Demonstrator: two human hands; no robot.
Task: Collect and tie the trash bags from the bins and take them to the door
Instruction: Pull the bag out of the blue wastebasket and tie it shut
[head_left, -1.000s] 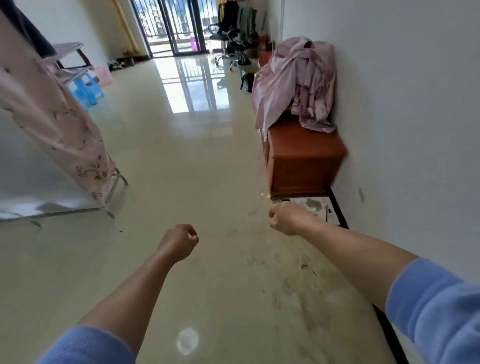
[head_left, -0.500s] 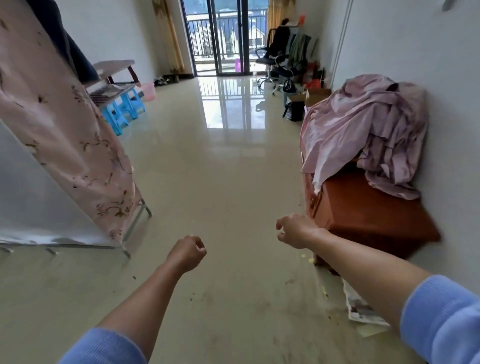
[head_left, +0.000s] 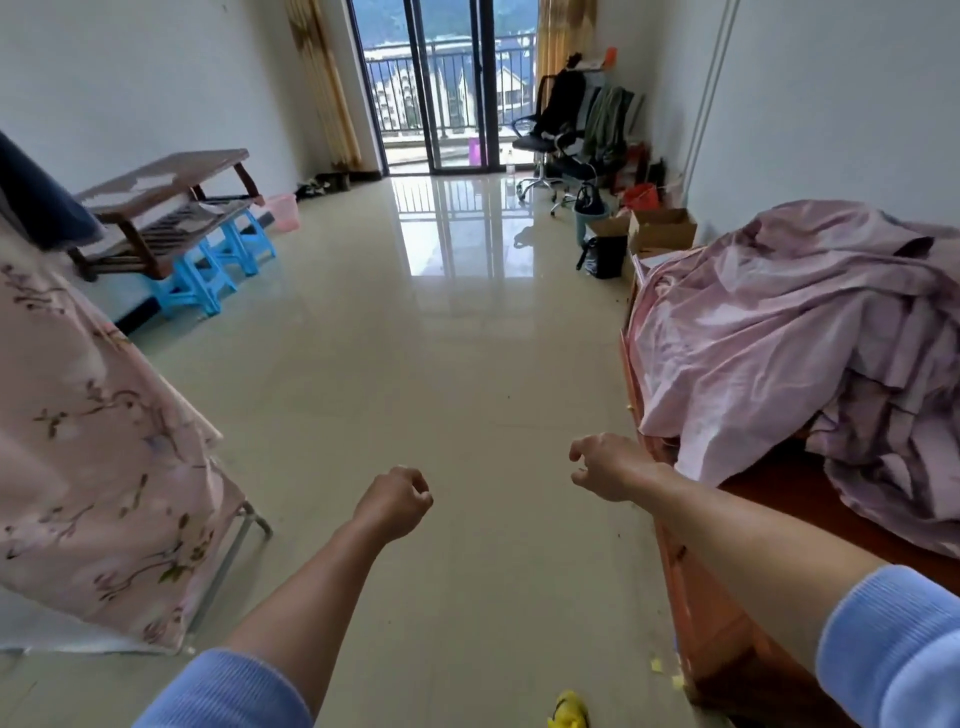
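Both my arms reach forward over the glossy floor, and neither hand holds anything. My left hand (head_left: 395, 501) is curled into a fist. My right hand (head_left: 602, 467) is loosely curled, with thumb and fingers apart, close to the corner of the red-brown chest (head_left: 727, 639). Far ahead on the right a teal bin (head_left: 586, 224) stands with a black bag's handles sticking up from it. A black bag (head_left: 602, 255) sits on the floor just in front of that bin. A pink bin (head_left: 283, 210) stands at the far left wall.
Pink bedding (head_left: 789, 332) is heaped on the chest along the right wall. A floral-covered rack (head_left: 98, 467) stands at the left, with a wooden bench (head_left: 166, 208) and blue stools (head_left: 208, 270) behind it. An office chair (head_left: 556, 140) and cardboard boxes (head_left: 662, 228) sit near the glass balcony door (head_left: 452, 104).
The view has lifted and moved forward down the room, so the chest and bedding are now beside me. My right hand has loosened from a fist; the left stays clenched.
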